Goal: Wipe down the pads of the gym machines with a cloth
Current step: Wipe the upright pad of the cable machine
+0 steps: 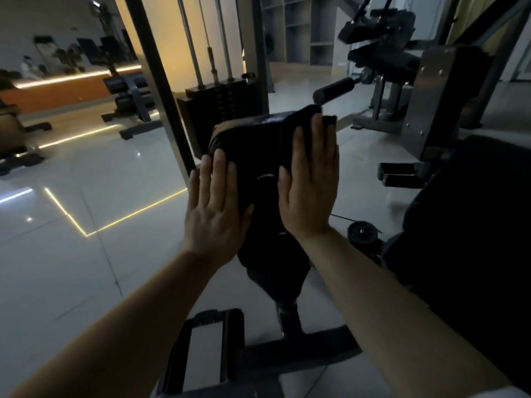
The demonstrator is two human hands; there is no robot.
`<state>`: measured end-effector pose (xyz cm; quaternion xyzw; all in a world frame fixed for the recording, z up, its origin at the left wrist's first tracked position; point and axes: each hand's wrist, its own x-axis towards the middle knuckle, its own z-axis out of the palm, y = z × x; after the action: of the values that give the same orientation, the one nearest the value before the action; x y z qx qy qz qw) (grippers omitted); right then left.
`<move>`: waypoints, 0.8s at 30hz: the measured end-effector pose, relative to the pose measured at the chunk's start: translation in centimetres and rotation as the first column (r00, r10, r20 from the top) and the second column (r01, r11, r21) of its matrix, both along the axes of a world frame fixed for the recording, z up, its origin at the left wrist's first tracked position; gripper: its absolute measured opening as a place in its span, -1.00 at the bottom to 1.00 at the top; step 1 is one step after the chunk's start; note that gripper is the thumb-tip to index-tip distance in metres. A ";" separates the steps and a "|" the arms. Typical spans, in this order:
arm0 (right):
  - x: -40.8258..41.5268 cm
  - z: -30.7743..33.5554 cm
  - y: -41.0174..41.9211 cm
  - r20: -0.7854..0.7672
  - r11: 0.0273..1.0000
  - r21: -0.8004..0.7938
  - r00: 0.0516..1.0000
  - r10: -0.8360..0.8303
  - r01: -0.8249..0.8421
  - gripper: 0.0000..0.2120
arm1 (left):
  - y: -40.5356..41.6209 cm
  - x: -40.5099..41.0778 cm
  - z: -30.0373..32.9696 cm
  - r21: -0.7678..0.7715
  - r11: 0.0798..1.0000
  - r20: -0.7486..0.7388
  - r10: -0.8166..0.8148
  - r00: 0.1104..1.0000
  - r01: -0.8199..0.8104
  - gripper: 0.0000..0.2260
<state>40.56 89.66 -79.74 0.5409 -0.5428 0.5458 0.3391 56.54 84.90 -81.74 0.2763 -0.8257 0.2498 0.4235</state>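
A black upright machine pad point(255, 156) stands in the middle of the head view on a metal post. My left hand point(214, 208) lies flat against the pad's left side with its fingers straight and holds nothing. My right hand point(309, 182) lies flat on the pad's right side. Its fingers press a dark cloth point(311, 113) against the pad's top right corner. The cloth bunches over the pad's top edge and is hard to tell from the pad in the dim light.
A weight stack point(221, 110) with guide rods stands behind the pad. A black foam roller point(334, 91) and another machine are at the back right. A large black seat pad point(471, 225) is on the right, a foot frame point(207, 351) lies below, and glossy tile floor point(86, 225) spreads left.
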 end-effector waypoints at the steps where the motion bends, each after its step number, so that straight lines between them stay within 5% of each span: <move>1: 0.1 -1.4 0.0 -0.005 1.000 0.017 1.000 -0.009 0.009 -0.54 | 0.0 -0.2 0.0 0.008 1.000 -0.014 -0.004 1.000 0.005 -0.39; 10: -1.3 -13.4 1.9 -0.249 0.980 0.176 0.967 -0.047 0.093 -0.47 | 0.5 -0.2 0.0 0.071 0.997 -0.010 0.013 1.000 -0.013 -0.43; 20: -2.3 3.7 0.1 -0.152 0.993 0.047 0.982 0.112 -0.106 -0.55 | 0.4 0.0 0.0 0.001 0.999 0.003 0.032 0.999 -0.032 -0.42; 24: -1.2 1.3 -0.1 -0.107 0.999 0.009 0.994 0.033 -0.033 -0.55 | 0.2 0.0 0.0 -0.024 1.000 -0.004 0.019 1.000 -0.020 -0.42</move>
<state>39.35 89.61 -78.46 0.5795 -0.5169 0.5195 0.3565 56.56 85.11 -81.77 0.2797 -0.8191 0.2634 0.4260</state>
